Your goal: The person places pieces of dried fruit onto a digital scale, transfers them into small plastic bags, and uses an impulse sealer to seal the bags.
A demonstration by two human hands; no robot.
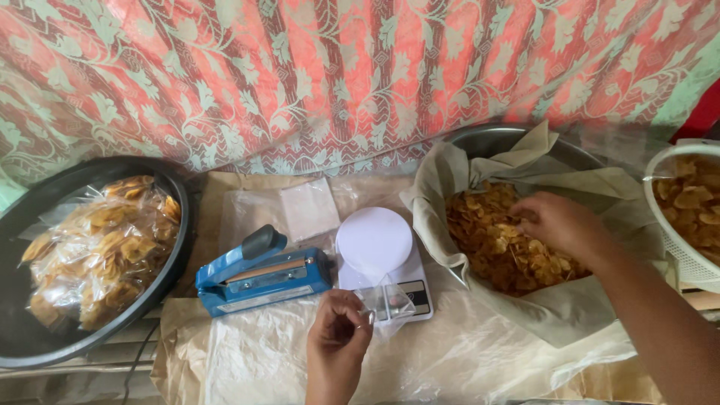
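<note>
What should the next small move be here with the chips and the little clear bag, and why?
Probably lift a handful of chips across into the clear bag. The right hand is already down in the paper-lined bowl on the chips, while the left hand pinches the empty bag open beside the white scale.

Both forearms are bare, no sleeves; the left hand point(339, 330) possibly wears a ring.

The white basket point(686, 217) of chips is cut off by the right edge.
</note>
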